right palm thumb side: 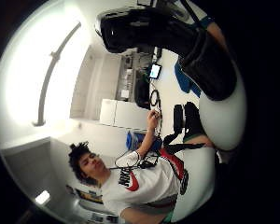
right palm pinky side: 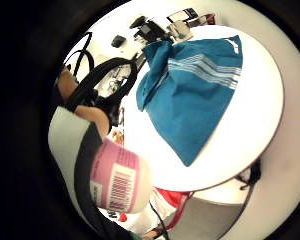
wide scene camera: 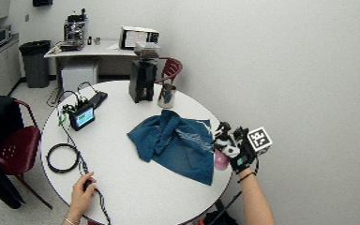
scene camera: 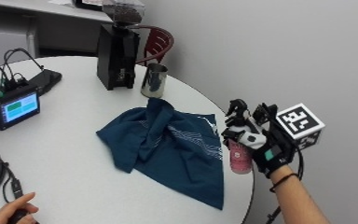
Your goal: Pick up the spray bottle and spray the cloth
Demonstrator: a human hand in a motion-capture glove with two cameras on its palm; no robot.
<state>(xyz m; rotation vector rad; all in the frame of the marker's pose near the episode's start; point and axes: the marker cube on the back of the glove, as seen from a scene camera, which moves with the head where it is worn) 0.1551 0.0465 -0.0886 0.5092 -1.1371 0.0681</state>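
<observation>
The gloved right hand (scene camera: 267, 148) has its fingers wrapped round the pink bottle (scene camera: 240, 157), lifted at the tabletop (scene camera: 61, 154) edge, just beside the blue cloth (scene camera: 167, 149). The pick-up looks done; next, the nozzle likely needs aiming at the cloth and squeezing.

A pink-labelled spray bottle (right palm pinky side: 119, 179) sits close beside the blue cloth (right palm pinky side: 192, 90) on the white table (right palm pinky side: 250, 125).

walls (wide scene camera: 280, 56) plain grey | red chair (wide scene camera: 19, 150) | counter (wide scene camera: 86, 47), possibly appliances
</observation>
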